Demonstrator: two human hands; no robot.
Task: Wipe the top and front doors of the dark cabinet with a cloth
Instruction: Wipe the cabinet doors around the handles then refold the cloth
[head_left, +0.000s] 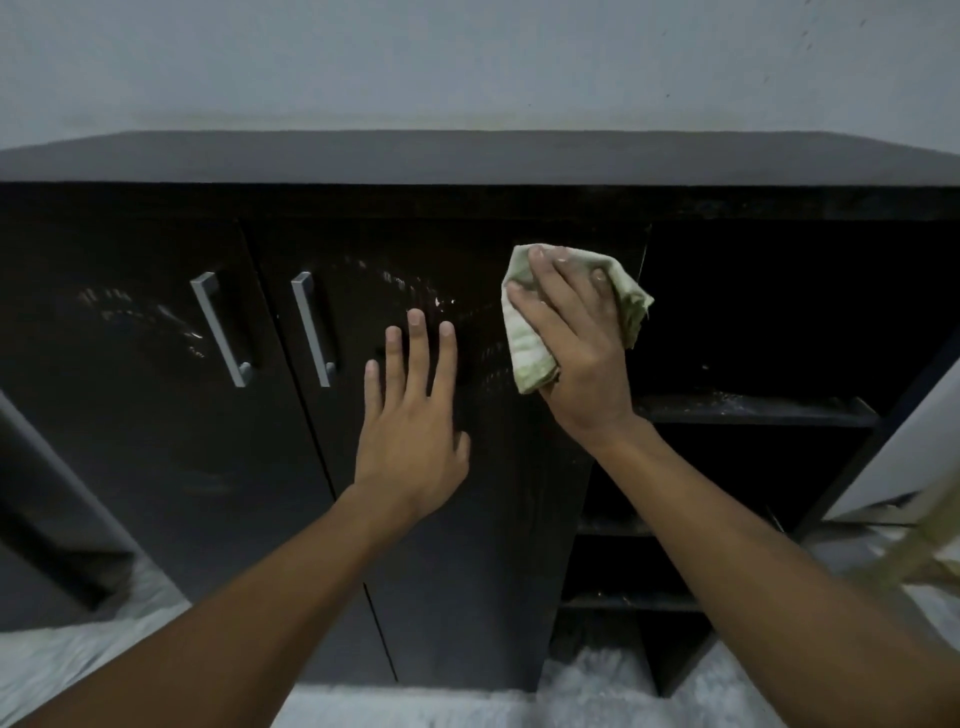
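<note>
My right hand (574, 338) presses a folded pale green cloth (524, 332) flat against the upper right corner of the middle door (452, 467) of the dark cabinet (467, 202), fingers spread over the fabric and thumb hooked round its lower edge. My left hand (410, 410) lies released, fingers straight and fanned, palm against the same door, just left of the cloth and a little below it. Faint streaks shine on the panel between the cloth and the silver handle (311, 327) left of my left hand. A second handle (221, 327) sits on the next door (130, 389) further left, which also shows smears. Right of the cloth the cabinet stands open, dusty shelves (753, 408) showing inside.

The risks, as I judge them: the cloth already overhangs the door's free right edge, so a stroke carried further right could slide off into the open bay and snag a loose corner of fabric on the edge or drag shelf dust back onto the panel. Because I am pushing near that edge, hard pressure could also flex or rattle the door; the bracing left hand probably guards against that but leaves fresh fingerprints on gloss I have just cleaned. The streaks suggest the cloth smears rather than lifts, so both doors may need another pass. The cabinet top (467, 156), above the cloth, shows nothing to tell me whether it has been wiped.
</note>
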